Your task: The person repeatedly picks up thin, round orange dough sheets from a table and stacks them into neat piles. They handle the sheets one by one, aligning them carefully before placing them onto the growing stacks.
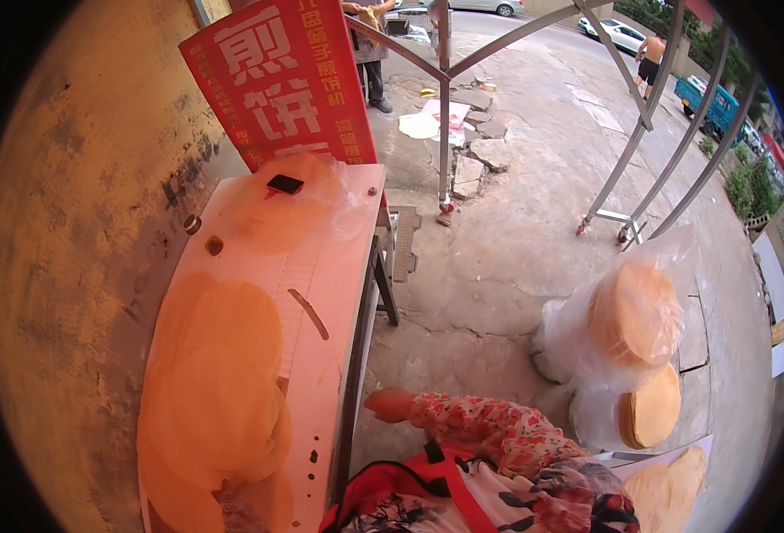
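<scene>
Thin round flatbreads (219,391) lie overlapping in a broad orange-tan pile on the long pale table (308,382) at my left. My left hand (237,508) is at the pile's near end by the lower edge, dim and blurred, so its fingers cannot be made out. Past the table's right edge, my right hand (390,404) hangs over the floor, fingers curled in, with no object showing in it. A brown curved strip (308,314) lies beside the pile. Farther back, a dark phone (285,184) rests on plastic-covered flatbreads (272,222).
Bagged flatbread stacks (636,315) stand at the right, with another stack (651,406) below and loose flatbreads (667,489) nearer me. A red sign (277,84) leans behind the table. A metal frame (445,133) stands ahead. A stained wall (63,266) bounds the left. People stand farther off.
</scene>
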A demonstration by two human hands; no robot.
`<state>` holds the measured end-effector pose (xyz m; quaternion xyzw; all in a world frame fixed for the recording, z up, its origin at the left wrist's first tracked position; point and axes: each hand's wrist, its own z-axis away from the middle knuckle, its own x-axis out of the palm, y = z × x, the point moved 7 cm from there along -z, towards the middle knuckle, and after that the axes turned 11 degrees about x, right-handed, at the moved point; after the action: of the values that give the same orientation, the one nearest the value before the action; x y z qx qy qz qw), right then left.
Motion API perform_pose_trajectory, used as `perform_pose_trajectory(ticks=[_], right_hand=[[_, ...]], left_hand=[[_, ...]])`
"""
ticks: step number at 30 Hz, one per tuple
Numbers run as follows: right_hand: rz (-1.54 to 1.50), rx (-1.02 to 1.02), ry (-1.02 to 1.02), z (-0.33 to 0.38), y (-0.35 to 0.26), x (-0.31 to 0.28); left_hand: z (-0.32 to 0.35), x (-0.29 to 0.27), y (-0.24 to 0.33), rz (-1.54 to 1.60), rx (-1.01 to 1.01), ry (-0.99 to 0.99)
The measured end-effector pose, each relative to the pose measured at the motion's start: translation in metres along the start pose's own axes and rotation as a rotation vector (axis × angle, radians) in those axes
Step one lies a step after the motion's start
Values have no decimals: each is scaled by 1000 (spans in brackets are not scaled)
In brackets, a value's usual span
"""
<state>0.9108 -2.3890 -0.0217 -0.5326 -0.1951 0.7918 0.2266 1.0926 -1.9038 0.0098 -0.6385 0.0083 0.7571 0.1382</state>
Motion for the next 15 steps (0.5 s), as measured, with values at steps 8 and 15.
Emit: perform_pose_trajectory(ticks=[8, 15], right_hand=[[-172, 68, 39, -3, 53, 9], [-201, 82, 54, -40, 46, 9]], left_hand=[[-41, -40, 154, 210, 231, 318], [-72, -44, 205, 309, 332, 383]])
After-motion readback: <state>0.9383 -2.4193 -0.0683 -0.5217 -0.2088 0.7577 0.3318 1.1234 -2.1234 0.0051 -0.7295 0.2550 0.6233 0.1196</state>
